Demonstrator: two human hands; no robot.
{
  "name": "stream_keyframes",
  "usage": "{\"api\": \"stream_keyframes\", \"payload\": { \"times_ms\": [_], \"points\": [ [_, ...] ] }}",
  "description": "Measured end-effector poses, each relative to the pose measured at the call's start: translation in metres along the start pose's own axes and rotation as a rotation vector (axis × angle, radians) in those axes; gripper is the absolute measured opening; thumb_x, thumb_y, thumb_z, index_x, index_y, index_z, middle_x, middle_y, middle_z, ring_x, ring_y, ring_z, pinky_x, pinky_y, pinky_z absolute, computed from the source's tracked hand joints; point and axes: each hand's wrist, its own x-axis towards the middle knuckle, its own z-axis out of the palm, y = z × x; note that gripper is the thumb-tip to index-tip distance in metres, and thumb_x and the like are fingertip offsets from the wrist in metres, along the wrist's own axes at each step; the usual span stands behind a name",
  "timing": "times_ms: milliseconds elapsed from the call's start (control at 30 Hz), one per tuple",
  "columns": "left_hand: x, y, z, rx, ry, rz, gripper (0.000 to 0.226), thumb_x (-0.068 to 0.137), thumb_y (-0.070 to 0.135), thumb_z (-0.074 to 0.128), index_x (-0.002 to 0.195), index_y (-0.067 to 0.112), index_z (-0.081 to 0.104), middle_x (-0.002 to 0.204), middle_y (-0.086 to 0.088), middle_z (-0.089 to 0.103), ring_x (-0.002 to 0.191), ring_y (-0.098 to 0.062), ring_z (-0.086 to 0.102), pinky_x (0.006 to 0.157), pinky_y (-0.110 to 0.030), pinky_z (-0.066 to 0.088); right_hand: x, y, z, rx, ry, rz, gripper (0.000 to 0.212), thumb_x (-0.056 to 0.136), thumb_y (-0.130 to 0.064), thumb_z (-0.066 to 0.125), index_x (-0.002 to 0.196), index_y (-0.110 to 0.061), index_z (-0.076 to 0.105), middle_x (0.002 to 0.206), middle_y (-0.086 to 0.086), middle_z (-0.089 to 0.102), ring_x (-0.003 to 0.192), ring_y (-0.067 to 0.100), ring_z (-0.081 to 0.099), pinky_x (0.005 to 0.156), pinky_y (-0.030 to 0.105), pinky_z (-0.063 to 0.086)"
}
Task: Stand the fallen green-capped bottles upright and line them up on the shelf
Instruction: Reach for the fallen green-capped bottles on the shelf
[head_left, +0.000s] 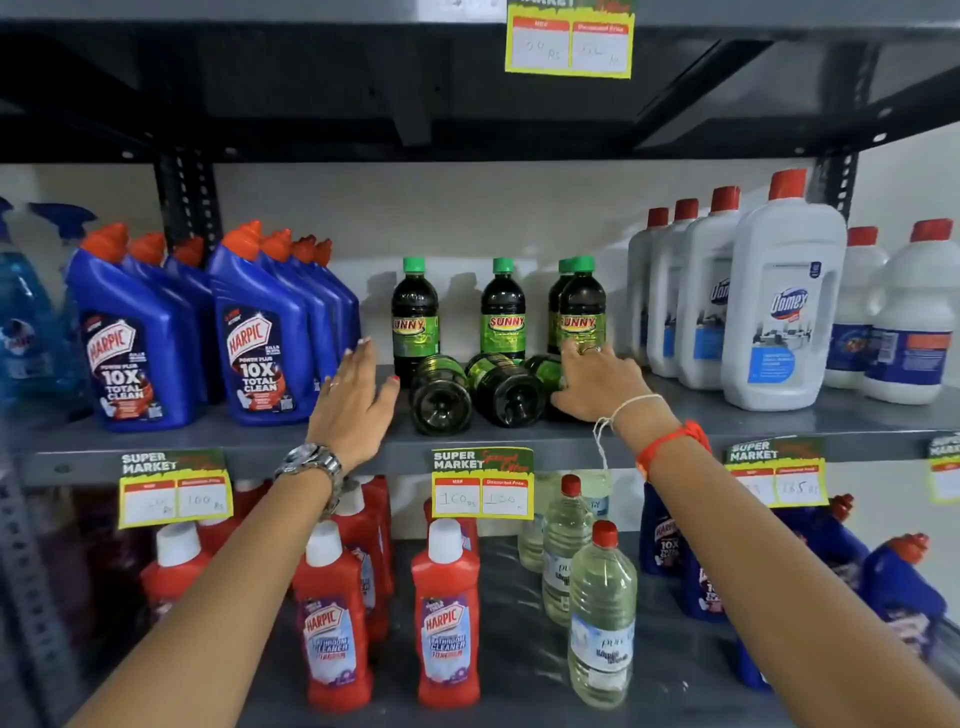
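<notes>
Left hand (353, 395) spread wide, empty, beside the fallen bottles (475, 389) | right hand (597, 382) draped over the rightmost fallen one, grip unclear | three lie bases-out at the shelf (727, 415) front | best: grasp mid-body, pivot upright, slide back beside the standing bottles (503, 309) | fallen caps hidden behind.

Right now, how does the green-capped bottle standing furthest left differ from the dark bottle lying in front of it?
The standing bottle is upright, green cap on top, with its yellow Sunny label facing out. The lying bottle is on its side, round base towards the camera, cap hidden and label barely showing. The open left hand is close beside the lying one, not touching the standing one. Both look like the same dark product.
</notes>
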Motion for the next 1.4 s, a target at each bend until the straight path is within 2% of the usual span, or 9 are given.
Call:
{"api": "stream_keyframes", "payload": {
  "times_ms": [100,167,233,300,533,733,1000,1133,1400],
  "points": [
    [-0.002,-0.009,0.002,0.101,-0.229,-0.047,0.065,0.094,0.038,0.026,0.150,0.015,0.002,0.161,-0.003,0.003,0.148,-0.016,0.007,0.119,-0.036,0.012,0.006,-0.001,0.001,-0.083,-0.103,0.031,0.066,0.084,-0.029,0.056,0.141,-0.010,0.028,0.134,0.015,0.050,0.127,0.034,0.044,0.095,0.046,0.043],
    [0.001,-0.013,0.002,0.231,-0.372,-0.080,0.068,0.090,0.046,0.023,0.150,0.017,0.013,0.157,-0.006,0.023,0.143,-0.021,0.025,0.111,-0.036,0.028,0.013,-0.004,-0.003,-0.107,-0.148,0.054,0.071,0.081,-0.031,0.060,0.141,-0.011,0.028,0.132,0.013,0.052,0.123,0.034,0.048,0.094,0.045,0.046],
    [0.003,-0.013,0.000,0.386,-0.478,-0.008,0.081,0.075,0.054,0.008,0.140,0.018,0.037,0.126,-0.003,0.051,0.113,-0.023,0.050,0.085,-0.032,0.041,0.019,-0.006,-0.003,-0.134,-0.177,0.057,0.072,0.079,-0.030,0.062,0.140,-0.010,0.030,0.124,0.011,0.058,0.114,0.033,0.056,0.085,0.039,0.048],
    [0.008,-0.016,0.001,0.464,-0.517,0.066,0.086,0.064,0.051,0.000,0.127,0.017,0.049,0.118,-0.005,0.055,0.094,-0.021,0.050,0.079,-0.032,0.040,0.024,-0.006,-0.005,-0.128,-0.182,0.068,0.066,0.078,-0.028,0.064,0.135,-0.009,0.036,0.118,0.010,0.061,0.107,0.031,0.060,0.077,0.036,0.046],
    [0.006,-0.016,0.003,0.522,-0.452,0.120,0.082,0.066,0.043,0.000,0.128,0.018,0.047,0.129,-0.010,0.052,0.106,-0.028,0.055,0.077,-0.033,0.041,0.024,-0.001,-0.003,0.069,0.024,0.113,0.028,0.079,-0.029,0.056,0.101,-0.012,0.054,0.089,0.007,0.057,0.101,0.032,0.062,0.078,0.032,0.042],
    [0.003,-0.016,0.007,0.636,-0.401,0.215,0.047,0.092,0.023,0.016,0.130,0.018,0.043,0.128,-0.011,0.051,0.105,-0.028,0.055,0.072,-0.033,0.042,0.025,0.009,-0.003,0.663,0.291,0.265,0.065,0.070,-0.031,0.071,0.127,-0.016,0.044,0.111,0.013,0.065,0.105,0.036,0.061,0.088,0.039,0.048],
    [0.000,-0.015,0.007,0.666,-0.368,0.215,0.043,0.093,0.024,0.021,0.130,0.019,0.042,0.125,-0.010,0.052,0.104,-0.026,0.056,0.063,-0.029,0.037,0.016,0.022,0.011,1.226,0.426,0.192,0.080,0.063,-0.004,0.078,0.129,-0.011,0.033,0.088,-0.018,0.048,0.082,0.005,0.054,0.097,0.040,0.047],
    [0.001,-0.016,0.008,0.619,-0.353,0.175,0.045,0.093,0.029,0.019,0.129,0.019,0.045,0.125,-0.008,0.054,0.094,-0.023,0.053,0.051,-0.025,0.027,0.013,0.030,0.022,1.438,0.353,0.188,0.078,0.071,0.001,0.073,0.134,-0.014,0.029,0.095,-0.017,0.046,0.084,0.001,0.051,0.081,0.020,0.047],
    [-0.001,-0.013,0.007,0.620,-0.342,0.167,0.045,0.094,0.028,0.019,0.131,0.018,0.043,0.126,-0.009,0.054,0.102,-0.024,0.055,0.051,-0.024,0.026,0.016,0.026,0.028,0.735,0.429,0.338,0.111,0.053,-0.049,0.085,0.137,-0.003,0.028,0.137,0.019,0.036,0.133,0.034,0.033,0.109,0.041,0.033]
  ]
}}
